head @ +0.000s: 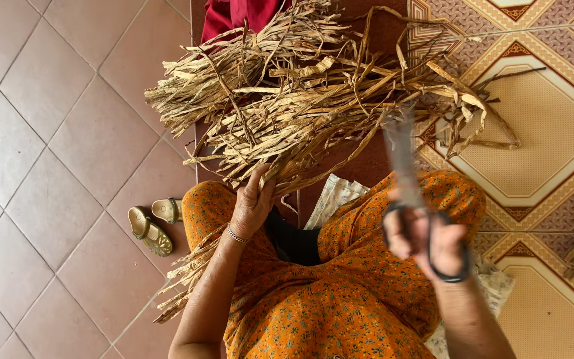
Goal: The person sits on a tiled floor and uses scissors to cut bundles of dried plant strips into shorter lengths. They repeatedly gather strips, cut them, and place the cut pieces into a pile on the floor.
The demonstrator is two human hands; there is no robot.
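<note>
Blurring scissors [403, 166] in right hand [426, 242], blades indistinct

The left hand [252, 203] grips a bundle of dried leaf strips [300, 93]; the right hand [426, 242] holds blurred scissors [403, 166].

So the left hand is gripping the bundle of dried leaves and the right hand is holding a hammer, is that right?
Not quite. The left hand does grip the bundle of dried leaves, but the right hand holds a pair of scissors with dark handles, not a hammer. The head view shows it, though the blades are blurred.
</note>
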